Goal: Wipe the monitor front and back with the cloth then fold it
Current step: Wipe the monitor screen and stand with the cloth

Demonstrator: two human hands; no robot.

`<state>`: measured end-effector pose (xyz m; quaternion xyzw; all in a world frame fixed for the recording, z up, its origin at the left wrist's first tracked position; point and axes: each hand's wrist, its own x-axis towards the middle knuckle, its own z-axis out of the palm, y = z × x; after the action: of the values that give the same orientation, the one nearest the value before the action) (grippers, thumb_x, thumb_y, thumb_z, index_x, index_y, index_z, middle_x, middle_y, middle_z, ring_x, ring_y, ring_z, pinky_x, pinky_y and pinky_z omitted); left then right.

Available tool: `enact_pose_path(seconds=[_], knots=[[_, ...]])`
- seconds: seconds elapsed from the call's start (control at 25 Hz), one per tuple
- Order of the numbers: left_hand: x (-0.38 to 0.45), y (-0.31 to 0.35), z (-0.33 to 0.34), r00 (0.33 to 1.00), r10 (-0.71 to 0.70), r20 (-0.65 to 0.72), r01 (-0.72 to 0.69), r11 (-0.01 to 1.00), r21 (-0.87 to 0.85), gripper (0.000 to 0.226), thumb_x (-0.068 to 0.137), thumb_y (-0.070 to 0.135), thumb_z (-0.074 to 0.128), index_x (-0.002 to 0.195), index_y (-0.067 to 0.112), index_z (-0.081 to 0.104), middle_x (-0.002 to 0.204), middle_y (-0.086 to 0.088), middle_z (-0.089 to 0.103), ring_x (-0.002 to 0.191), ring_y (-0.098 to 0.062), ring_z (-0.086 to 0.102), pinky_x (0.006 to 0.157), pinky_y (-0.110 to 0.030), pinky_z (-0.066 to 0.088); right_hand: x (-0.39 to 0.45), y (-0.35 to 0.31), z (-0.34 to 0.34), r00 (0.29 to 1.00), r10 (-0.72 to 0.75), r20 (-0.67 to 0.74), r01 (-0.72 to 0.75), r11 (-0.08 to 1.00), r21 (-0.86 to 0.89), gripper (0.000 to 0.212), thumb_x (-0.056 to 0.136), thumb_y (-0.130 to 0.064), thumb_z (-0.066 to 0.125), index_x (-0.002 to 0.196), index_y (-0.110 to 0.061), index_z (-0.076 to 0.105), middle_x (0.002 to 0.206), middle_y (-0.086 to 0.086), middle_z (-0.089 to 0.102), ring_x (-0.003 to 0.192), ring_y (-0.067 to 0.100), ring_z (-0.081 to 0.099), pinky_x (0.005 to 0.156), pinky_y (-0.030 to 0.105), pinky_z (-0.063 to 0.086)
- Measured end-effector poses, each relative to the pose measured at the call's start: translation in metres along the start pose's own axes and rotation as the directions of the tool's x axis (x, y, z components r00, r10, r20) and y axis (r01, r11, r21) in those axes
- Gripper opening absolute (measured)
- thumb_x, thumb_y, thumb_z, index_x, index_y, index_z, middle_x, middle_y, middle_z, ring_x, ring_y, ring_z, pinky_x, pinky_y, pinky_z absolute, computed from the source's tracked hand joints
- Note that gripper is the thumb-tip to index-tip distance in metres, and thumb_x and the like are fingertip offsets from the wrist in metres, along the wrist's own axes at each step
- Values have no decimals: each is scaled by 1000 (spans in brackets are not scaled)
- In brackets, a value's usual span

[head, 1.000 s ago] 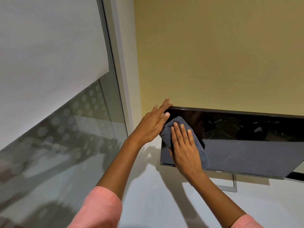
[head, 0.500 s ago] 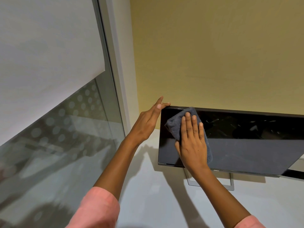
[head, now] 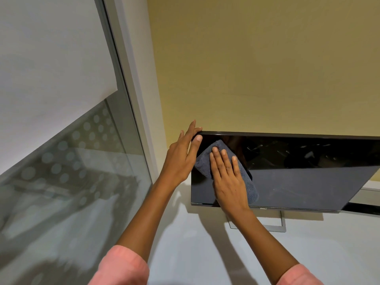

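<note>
A black monitor (head: pixel 298 171) with a dark, switched-off screen stands on a white desk, its right end cut off by the frame. My left hand (head: pixel 182 157) grips the monitor's top left corner, thumb on the front, fingers behind. A dark grey cloth (head: pixel 205 161) lies flat against the left part of the screen. My right hand (head: pixel 228 179) presses on the cloth with its fingers stretched out and pointing up. The monitor's back is hidden.
The monitor's silver stand (head: pixel 281 223) rests on the white desk (head: pixel 195 243). A yellow wall (head: pixel 257 68) rises behind it. To the left are a glass partition with frosted dots (head: pixel 72 171) and a white frame post (head: pixel 133 79).
My right hand slid the cloth up the screen's left part, then slightly back down and left. My left hand stays on the top left corner.
</note>
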<state>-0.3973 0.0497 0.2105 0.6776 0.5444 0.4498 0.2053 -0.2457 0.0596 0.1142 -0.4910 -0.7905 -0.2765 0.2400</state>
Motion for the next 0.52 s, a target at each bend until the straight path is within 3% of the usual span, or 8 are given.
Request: enact_pose_path(seconds=[0.16, 0.28, 0.36, 0.52], knots=[[-2, 2, -1, 1000, 24, 14, -25, 999, 45, 53, 98, 45, 32, 148, 28, 25, 148, 9, 38, 143, -18, 21, 117, -28, 12, 12, 26, -15, 995, 91, -30, -90, 995, 34, 75, 88, -7, 44, 150, -4, 0, 157, 8, -14, 146, 26, -5, 119, 44, 1], [-5, 9, 3, 999, 26, 27, -29, 994, 107, 48, 99, 38, 35, 145, 22, 35, 150, 5, 33, 143, -18, 19, 117, -37, 20, 1, 47, -19, 980, 198, -8, -197, 979, 54, 83, 85, -13, 49, 149, -3, -2, 157, 11, -14, 146, 28, -8, 119, 43, -2], [-5, 13, 8, 998, 65, 12, -66, 985, 157, 44, 101, 32, 36, 142, 16, 40, 145, 1, 35, 141, -18, 24, 113, -44, 27, -13, 58, -17, 960, 280, 29, -282, 957, 73, 84, 84, -11, 53, 149, -1, 1, 157, 14, -9, 146, 28, -7, 119, 43, -1], [-1, 18, 18, 997, 77, -13, -70, 954, 291, 43, 101, 30, 35, 140, 14, 43, 141, -8, 35, 138, -24, 24, 114, -46, 22, -43, 57, 1, 944, 322, 79, -327, 943, 69, 93, 80, -4, 62, 148, 0, 0, 157, 15, -12, 145, 29, -9, 118, 43, 0]])
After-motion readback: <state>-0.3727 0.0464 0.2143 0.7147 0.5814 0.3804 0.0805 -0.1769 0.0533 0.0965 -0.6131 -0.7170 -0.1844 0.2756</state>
